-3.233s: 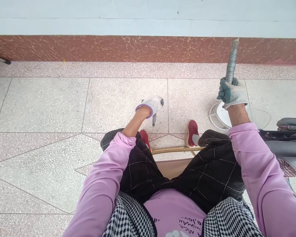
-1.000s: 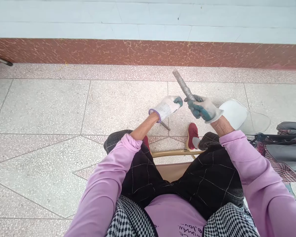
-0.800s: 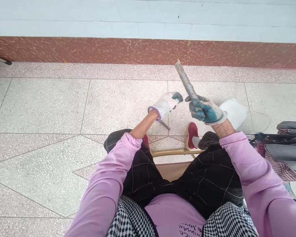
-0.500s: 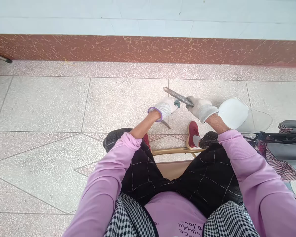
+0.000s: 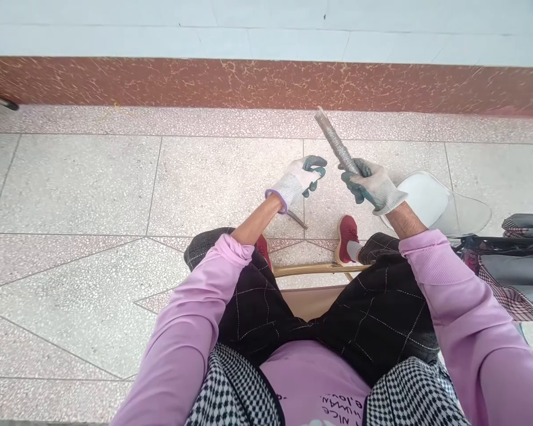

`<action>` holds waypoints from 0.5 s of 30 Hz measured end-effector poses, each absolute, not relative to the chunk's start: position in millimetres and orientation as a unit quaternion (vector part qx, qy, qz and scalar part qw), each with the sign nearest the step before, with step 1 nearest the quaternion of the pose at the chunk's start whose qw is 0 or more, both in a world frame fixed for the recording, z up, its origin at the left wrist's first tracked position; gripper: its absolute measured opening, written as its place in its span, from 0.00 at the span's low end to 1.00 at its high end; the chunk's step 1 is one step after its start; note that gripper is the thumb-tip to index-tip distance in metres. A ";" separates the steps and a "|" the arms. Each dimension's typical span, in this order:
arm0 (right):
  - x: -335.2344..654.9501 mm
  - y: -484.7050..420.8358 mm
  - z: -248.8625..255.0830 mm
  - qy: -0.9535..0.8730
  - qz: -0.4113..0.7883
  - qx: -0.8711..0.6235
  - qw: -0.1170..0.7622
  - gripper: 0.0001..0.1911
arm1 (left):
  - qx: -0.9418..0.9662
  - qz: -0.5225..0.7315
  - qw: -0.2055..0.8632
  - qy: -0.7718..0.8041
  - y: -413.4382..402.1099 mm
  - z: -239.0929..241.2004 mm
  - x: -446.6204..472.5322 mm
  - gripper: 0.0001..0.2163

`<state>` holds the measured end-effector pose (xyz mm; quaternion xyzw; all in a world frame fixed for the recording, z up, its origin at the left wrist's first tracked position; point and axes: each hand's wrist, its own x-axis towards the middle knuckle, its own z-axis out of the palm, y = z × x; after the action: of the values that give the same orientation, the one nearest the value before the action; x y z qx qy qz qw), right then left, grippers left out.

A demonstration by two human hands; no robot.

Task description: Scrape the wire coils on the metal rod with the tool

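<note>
Your gloved right hand (image 5: 371, 183) clamps a stiff, rough-looking rod (image 5: 335, 142) at its lower end; your left hand (image 5: 299, 177), fingers curled, holds a thin tool (image 5: 296, 219).

We see a speckled pink-and-grey terrazzo tiled floor (image 5: 80, 183), a reddish-brown marbled skirting band (image 5: 160, 83) and a pale blue tiled wall (image 5: 160, 26) in even daylight.
</note>
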<state>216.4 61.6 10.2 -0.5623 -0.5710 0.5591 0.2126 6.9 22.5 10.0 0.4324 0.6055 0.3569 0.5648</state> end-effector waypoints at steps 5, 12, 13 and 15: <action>214.1 56.2 24.0 -0.543 0.597 -0.535 0.250 0.27 | 0.405 0.393 0.555 0.611 20.1 13.5 8.1 0.08; 227.9 65.3 10.3 -0.602 0.526 -0.557 0.226 0.23 | 0.486 0.352 0.524 0.604 18.1 10.8 6.9 0.08; 231.4 69.7 5.0 -0.637 0.468 -0.574 0.215 0.21 | 0.500 0.342 0.520 0.603 16.7 11.9 6.3 0.08; 236.0 77.7 -6.1 -0.706 0.333 -0.605 0.158 0.19 | 0.528 0.326 0.505 0.600 13.1 13.9 5.2 0.05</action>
<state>236.0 77.7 -6.1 -0.6052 -0.7056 0.3327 0.1584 5.2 13.1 13.9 0.5276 0.6002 0.3262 0.5050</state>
